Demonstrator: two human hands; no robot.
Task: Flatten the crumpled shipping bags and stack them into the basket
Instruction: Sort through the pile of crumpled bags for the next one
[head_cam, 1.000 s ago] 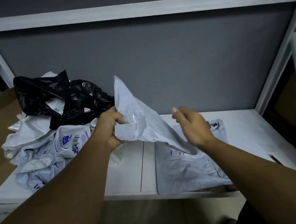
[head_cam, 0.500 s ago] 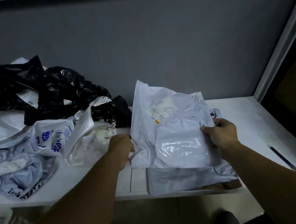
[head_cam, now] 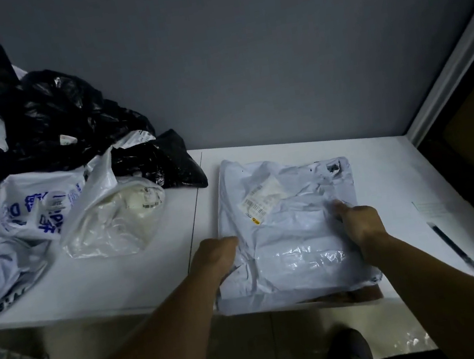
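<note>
**Head view.** A pale grey crumpled plastic shipping bag (head_cam: 287, 233) is being laid flat on the right part of the white table (head_cam: 115, 280), with its near edge reaching the table's front edge. It appears to be resting on other flattened grey bags (head_cam: 293, 297). A brown edge (head_cam: 360, 294) is showing beneath the near right corner, and whether that is the basket cannot be told.

The bag's left edge is being gripped by the left hand (head_cam: 217, 253), with fingers curled round it. The right hand (head_cam: 357, 222) is being held over the bag's right edge with one digit lying straight on top. The remaining fingers are hidden, so whether that edge is being pinched or only pressed cannot be told.

A white paper label (head_cam: 263, 198) is facing up near the bag's middle. A heap of crumpled black and white plastic bags (head_cam: 49, 146) is lying well apart at the left, with a clear plastic bag (head_cam: 113, 225) at its near side.

**Handling, as judged.** The bag is being assessed as very light, limp and slick, with creases liable to spring back. Hold is best taken at opposite side edges, the film drawn taut, then smoothed outward with flat palms. The labelled patch is judged stiffer. Sliding off the stack on release is being noted as the risk.
</note>
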